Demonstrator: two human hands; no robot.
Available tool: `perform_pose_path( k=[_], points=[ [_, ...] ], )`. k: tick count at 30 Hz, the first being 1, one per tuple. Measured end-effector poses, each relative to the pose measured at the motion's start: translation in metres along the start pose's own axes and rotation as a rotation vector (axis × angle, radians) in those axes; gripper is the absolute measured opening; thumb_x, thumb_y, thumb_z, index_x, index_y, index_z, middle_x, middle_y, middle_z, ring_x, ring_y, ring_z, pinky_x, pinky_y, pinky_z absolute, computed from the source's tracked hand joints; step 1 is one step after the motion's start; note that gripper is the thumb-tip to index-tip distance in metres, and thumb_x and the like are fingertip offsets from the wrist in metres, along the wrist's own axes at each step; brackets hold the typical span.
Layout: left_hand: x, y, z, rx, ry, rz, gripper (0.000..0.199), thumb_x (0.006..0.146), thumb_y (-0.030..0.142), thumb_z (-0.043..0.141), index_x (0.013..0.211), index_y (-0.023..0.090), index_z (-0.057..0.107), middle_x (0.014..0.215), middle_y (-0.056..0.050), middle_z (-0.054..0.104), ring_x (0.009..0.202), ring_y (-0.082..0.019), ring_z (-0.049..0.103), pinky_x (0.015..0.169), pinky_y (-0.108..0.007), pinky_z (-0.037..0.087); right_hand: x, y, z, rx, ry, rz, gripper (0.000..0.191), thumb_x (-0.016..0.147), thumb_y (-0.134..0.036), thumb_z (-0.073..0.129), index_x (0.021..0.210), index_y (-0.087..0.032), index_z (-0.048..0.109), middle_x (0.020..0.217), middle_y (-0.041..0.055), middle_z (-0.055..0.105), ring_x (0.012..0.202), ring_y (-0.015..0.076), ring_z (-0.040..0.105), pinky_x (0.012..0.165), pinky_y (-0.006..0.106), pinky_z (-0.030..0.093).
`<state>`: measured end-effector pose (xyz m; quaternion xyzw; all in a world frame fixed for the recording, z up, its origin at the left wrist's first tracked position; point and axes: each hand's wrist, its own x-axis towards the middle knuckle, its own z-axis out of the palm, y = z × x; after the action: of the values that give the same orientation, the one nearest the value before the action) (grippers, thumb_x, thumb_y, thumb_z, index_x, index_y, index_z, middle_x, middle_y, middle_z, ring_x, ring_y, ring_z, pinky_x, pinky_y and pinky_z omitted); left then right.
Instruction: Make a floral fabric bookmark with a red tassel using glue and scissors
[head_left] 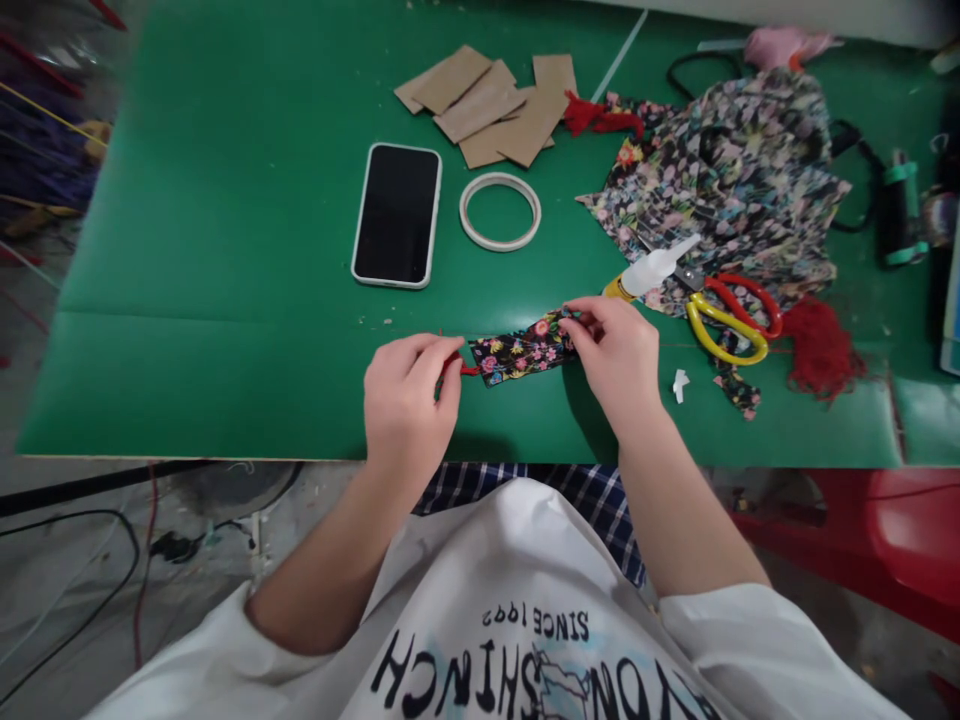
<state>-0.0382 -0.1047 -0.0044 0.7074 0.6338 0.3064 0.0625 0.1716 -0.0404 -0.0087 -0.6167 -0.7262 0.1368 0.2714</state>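
Note:
A narrow black floral fabric strip (521,354) lies near the front edge of the green table (225,380). My right hand (616,358) pinches the strip's right end between thumb and fingertips. At its left end, my left hand (412,395) is closed around a red cord (469,371), which runs toward the fabric; part of the cord is hidden by the fingers. Just beyond my right hand lies a white-nozzled glue bottle (646,272). Scissors (727,325) with red and yellow handles rest to the right of it.
Behind the strip are a phone (397,215), a tape roll (466,222) and several cardboard pieces (480,100). A floral cloth pile (727,180) covers the back right, with red yarn (821,345) nearer. A red chair (911,530) stands below the table's right side.

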Motion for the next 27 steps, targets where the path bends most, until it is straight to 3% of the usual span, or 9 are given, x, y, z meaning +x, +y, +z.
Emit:
perform_pose_path(
  k=[11, 20, 27],
  points=[
    [-0.01, 0.0, 0.004, -0.013, -0.049, 0.13, 0.016, 0.083, 0.017, 0.054, 0.093, 0.021, 0.066, 0.099, -0.005, 0.068, 0.098, -0.022, 0.06, 0.086, -0.039, 0.046, -0.001, 0.002, 0.0, 0.026, 0.011, -0.002, 0.015, 0.079, -0.021, 0.058, 0.092, -0.02, 0.065, 0.071, 0.0011, 0.058, 0.067, 0.0147, 0.055, 0.065, 0.028, 0.045],
    [-0.015, 0.005, 0.001, 0.019, -0.238, 0.231, 0.045, 0.086, 0.023, 0.049, 0.13, 0.016, 0.045, 0.132, -0.011, 0.052, 0.127, -0.028, 0.042, 0.101, -0.047, 0.034, -0.001, 0.003, 0.0, 0.04, 0.009, 0.008, 0.017, 0.079, -0.02, 0.057, 0.093, -0.021, 0.065, 0.072, 0.0011, 0.059, 0.067, 0.015, 0.054, 0.067, 0.029, 0.045],
    [-0.016, -0.006, -0.006, 0.116, -0.255, 0.233, 0.047, 0.088, 0.025, 0.044, 0.133, 0.013, 0.041, 0.135, -0.012, 0.048, 0.132, -0.028, 0.035, 0.107, -0.049, 0.027, -0.002, 0.004, 0.0, 0.044, 0.013, 0.006, 0.017, 0.079, -0.02, 0.057, 0.094, -0.02, 0.065, 0.073, 0.0013, 0.06, 0.068, 0.0144, 0.055, 0.067, 0.029, 0.045]
  ],
)
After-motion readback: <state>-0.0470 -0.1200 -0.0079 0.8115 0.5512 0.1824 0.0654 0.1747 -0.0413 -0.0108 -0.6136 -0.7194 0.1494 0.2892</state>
